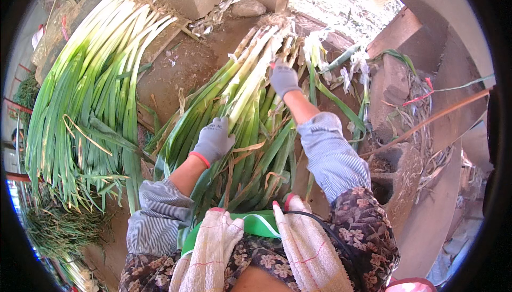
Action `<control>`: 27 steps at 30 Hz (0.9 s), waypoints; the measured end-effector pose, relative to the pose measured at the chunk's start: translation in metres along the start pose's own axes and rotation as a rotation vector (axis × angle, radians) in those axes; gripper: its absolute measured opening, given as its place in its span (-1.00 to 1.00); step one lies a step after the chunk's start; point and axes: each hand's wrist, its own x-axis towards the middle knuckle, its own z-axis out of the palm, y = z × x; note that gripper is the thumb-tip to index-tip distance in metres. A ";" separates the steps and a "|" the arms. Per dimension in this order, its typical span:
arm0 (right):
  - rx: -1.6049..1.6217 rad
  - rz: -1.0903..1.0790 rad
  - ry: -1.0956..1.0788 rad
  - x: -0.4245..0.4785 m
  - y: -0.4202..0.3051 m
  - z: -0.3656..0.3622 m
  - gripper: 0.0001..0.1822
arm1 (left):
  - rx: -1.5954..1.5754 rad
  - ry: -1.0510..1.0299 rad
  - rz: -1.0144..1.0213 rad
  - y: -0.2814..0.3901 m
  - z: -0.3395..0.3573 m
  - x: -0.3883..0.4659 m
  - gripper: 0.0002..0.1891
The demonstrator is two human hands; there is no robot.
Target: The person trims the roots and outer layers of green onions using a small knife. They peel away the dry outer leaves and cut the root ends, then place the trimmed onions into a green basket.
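Observation:
A loose pile of long green onions lies in front of me, with its roots away from me and its green leaves toward me. My left hand, in a grey glove with a red cuff, is closed around one pale stalk where the white turns green. Higher up, my right hand, also gloved in grey, is curled against the white shafts near the root end. Its fingers face away, so what is inside them is hidden. A small red spot shows at its fingertips. Dry brown leaves are mixed into the pile.
To the left lies a large bundle of cleaner green onions, roots up. Peeled skins and scraps lie at right beside a hollow concrete block. A thin wooden stick slants across there. More greens lie lower left.

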 end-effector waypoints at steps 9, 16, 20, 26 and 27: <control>0.205 -0.127 0.046 -0.160 -0.034 -0.025 -0.62 | -0.482 -0.201 0.038 -0.039 -0.046 0.022 -0.56; 0.498 0.260 -0.201 -0.222 -0.017 -0.029 -0.55 | -0.775 -0.108 0.119 -0.063 -0.085 0.027 -0.42; 0.562 0.217 -0.073 -0.239 0.008 0.002 -0.47 | -0.629 -0.067 0.037 -0.110 -0.118 0.055 -0.44; 0.426 0.163 -0.058 -0.264 0.021 -0.011 -0.39 | 0.154 0.384 0.074 -0.126 -0.060 0.063 -0.60; 0.388 0.109 0.004 -0.275 0.022 -0.017 -0.35 | 0.221 0.563 0.112 -0.104 -0.044 0.048 -0.62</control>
